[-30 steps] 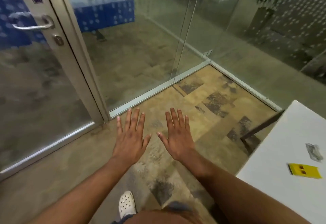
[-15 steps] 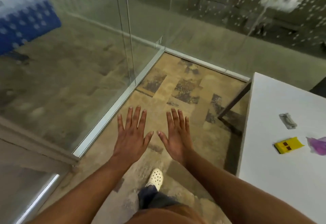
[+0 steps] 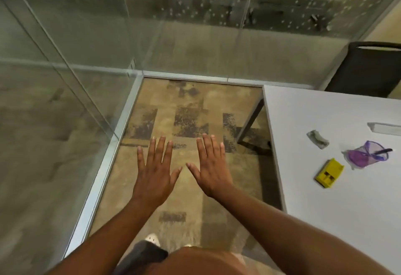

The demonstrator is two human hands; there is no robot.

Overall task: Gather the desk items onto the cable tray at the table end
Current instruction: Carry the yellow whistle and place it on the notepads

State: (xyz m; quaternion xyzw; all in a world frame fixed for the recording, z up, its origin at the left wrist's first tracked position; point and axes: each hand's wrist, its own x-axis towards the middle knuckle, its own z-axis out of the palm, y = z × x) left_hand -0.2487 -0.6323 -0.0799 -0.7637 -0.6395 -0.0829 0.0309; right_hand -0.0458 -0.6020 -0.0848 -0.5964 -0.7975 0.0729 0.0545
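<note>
Nearest the camera, a pale shoe (image 3: 153, 237) and a dark trouser leg (image 3: 141, 255) stand on the carpet (image 3: 191, 110), left of the table (image 3: 338, 188).

Both forearms reach forward over the carpet, left of the table. The left hand (image 3: 155, 172) is flat, palm down, its fingers straight and slightly spread, holding nothing. The right hand (image 3: 211, 166) lies the same way beside it, fingers straight, thumb out toward the left thumb; the two thumb tips are near but apart. Neither hand touches the table or anything on it.

The table is white, its near left edge running away from the camera, with a dark leg (image 3: 249, 120) showing under its far left corner. Four items lie on the top, all well right of the hands. Closest is a yellow block (image 3: 329, 173). Just beyond it sits a purple mesh pouch (image 3: 364, 155) with a dark pen (image 3: 383, 151) poking out of it. Left of the pouch is a small grey clip (image 3: 318, 139). Farther back, at the frame's right edge, lies a clear flat piece (image 3: 384, 127); what it is cannot be told.

Beyond the table's far side stands a dark chair (image 3: 368, 68). Glass walls (image 3: 195, 25) close the corner behind the carpet, set in a metal floor rail (image 3: 195, 78).
</note>
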